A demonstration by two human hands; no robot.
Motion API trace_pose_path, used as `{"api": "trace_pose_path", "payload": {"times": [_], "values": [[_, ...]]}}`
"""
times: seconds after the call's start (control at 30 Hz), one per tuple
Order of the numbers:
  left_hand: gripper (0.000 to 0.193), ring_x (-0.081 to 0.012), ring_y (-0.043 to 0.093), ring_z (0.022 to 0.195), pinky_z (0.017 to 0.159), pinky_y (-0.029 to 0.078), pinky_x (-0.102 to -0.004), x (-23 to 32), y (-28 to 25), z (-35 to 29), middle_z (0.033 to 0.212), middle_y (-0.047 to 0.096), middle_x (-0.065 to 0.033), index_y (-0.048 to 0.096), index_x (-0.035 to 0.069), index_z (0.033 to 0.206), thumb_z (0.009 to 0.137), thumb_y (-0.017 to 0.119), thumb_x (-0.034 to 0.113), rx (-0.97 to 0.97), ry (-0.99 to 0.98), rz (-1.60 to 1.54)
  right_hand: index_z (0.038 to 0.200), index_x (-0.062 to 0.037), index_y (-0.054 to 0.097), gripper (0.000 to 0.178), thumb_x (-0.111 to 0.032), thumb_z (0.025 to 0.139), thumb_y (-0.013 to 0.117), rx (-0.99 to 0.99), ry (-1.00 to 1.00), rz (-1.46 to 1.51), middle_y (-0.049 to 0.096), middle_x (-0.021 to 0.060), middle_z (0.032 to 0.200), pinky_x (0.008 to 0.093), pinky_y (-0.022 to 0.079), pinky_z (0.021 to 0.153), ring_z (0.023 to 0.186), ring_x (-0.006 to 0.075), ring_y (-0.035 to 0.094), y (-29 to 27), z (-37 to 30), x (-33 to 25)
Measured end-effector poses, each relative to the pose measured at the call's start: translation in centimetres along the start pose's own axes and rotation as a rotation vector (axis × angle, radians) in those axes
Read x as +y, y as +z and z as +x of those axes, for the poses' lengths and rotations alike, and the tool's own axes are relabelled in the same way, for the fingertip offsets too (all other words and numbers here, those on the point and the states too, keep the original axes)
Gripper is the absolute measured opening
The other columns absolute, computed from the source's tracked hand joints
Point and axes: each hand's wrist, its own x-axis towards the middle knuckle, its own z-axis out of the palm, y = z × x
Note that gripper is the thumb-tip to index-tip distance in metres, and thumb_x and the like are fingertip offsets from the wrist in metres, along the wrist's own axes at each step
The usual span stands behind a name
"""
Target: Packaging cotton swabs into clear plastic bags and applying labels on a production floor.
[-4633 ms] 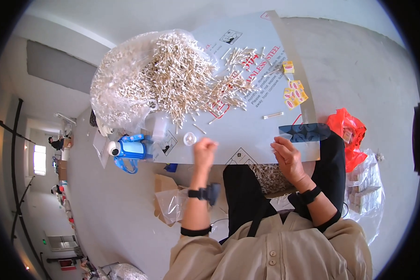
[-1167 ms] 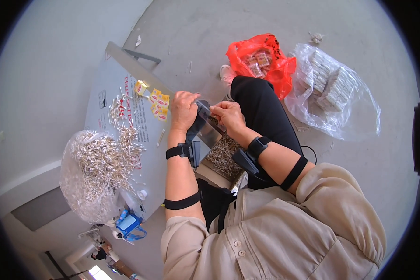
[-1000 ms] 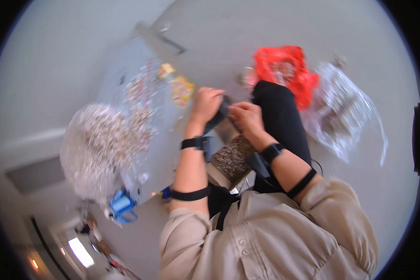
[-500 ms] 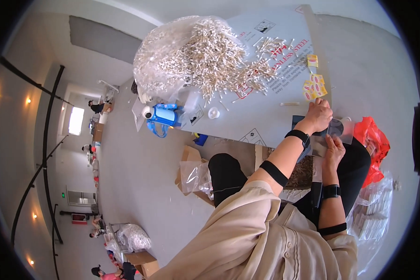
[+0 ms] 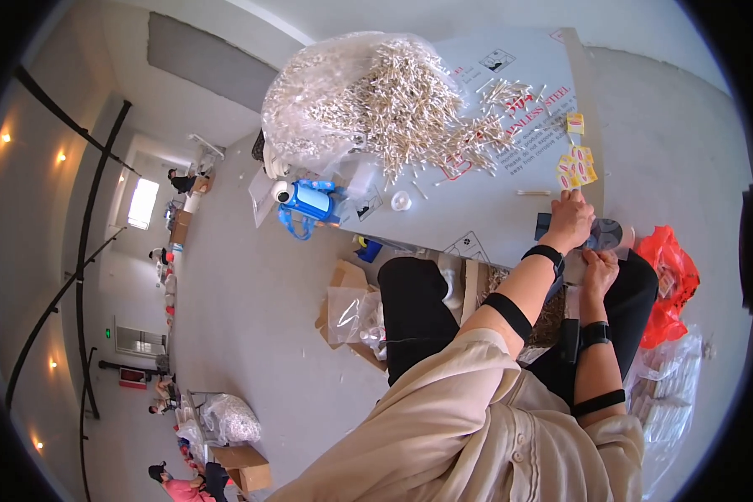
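At the table's right edge, my left hand [image 5: 571, 222] is bent with its fingers curled together, just below a cluster of small yellow labels [image 5: 577, 167]. Whatever its fingertips grip is hidden. My right hand [image 5: 600, 273], lower and near my thigh, pinches the edge of a clear plastic bag [image 5: 619, 238] that lies between the two hands. A few cotton swabs [image 5: 533, 193] lie together left of my left hand. Behind them, a large heap of loose cotton swabs [image 5: 410, 109] spills from a big clear plastic bag [image 5: 309, 100] onto the table.
A single yellow label [image 5: 575, 123] lies farther back. On the table's left stand a blue bottle [image 5: 314, 202] and a small white round container [image 5: 401, 201]. A red plastic bag [image 5: 669, 280] hangs right of my leg. An open cardboard box [image 5: 343, 314] stands on the floor.
The whole view has shifted slightly, moving the table right and down in the picture. My left hand has drawn a little left relative to the labels; my right hand keeps its pinch.
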Motion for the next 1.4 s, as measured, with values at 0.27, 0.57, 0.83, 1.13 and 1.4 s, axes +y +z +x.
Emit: {"api": "trace_pose_path", "payload": {"times": [0.27,0.57,0.83,1.13,1.4], "values": [[0.005,-0.0303,0.052,0.106,0.083,0.042,-0.0481,0.1,-0.4,-0.7,0.105,0.057,-0.0089,0.070,0.012,0.081,0.077,0.067,0.011,-0.005,-0.042,-0.082,0.065,0.0045,0.064,0.013,-0.002,0.067,0.075,0.004,-0.010,-0.066,0.059,0.0089,0.077,0.0319,0.044,0.072,0.077,0.0189,0.057,0.2,0.2,0.2],[0.030,-0.0293,0.053,0.102,0.081,0.043,-0.0471,0.0,-0.9,-1.9,0.098,0.056,-0.0058,0.066,0.016,0.101,0.072,0.069,0.010,0.176,0.096,-0.157,0.060,0.0025,0.064,0.009,0.004,0.067,0.069,-0.011,-0.111,-0.058,0.053,0.0039,0.064,0.0301,0.040,0.062,0.064,0.0151,0.050,0.4,-0.5,-1.8],[0.040,-0.0326,0.042,0.132,0.105,0.035,-0.0470,-0.9,-1.4,-4.9,0.134,0.049,-0.0161,0.060,0.010,0.122,0.082,0.059,0.012,0.057,0.205,-0.106,0.060,0.0025,0.063,0.010,0.000,0.065,0.072,0.033,0.027,-0.109,0.054,0.0046,0.065,0.0309,0.043,0.065,0.068,0.0173,0.054,-0.2,-1.3,-2.7],[0.064,-0.0367,0.032,0.140,0.115,0.025,-0.0479,-6.2,-3.1,-9.6,0.149,0.037,-0.0198,0.047,0.009,0.138,0.079,0.071,0.016,-0.012,0.185,-0.248,0.073,0.0012,0.065,0.006,-0.001,0.075,0.070,0.029,0.105,-0.062,0.064,0.0047,0.073,0.0261,0.047,0.068,0.079,0.0118,0.059,-2.0,-3.2,-3.6],[0.068,-0.0335,0.021,0.145,0.118,0.016,-0.0465,-6.8,-3.9,-9.7,0.155,0.027,-0.0159,0.046,0.015,0.140,0.078,0.073,0.025,-0.180,0.171,-0.173,0.089,-0.0007,0.068,0.019,-0.007,0.072,0.071,-0.015,-0.102,-0.547,0.065,0.0091,0.084,0.0315,0.051,0.067,0.072,0.0198,0.062,-4.8,-3.2,-7.4]]}}
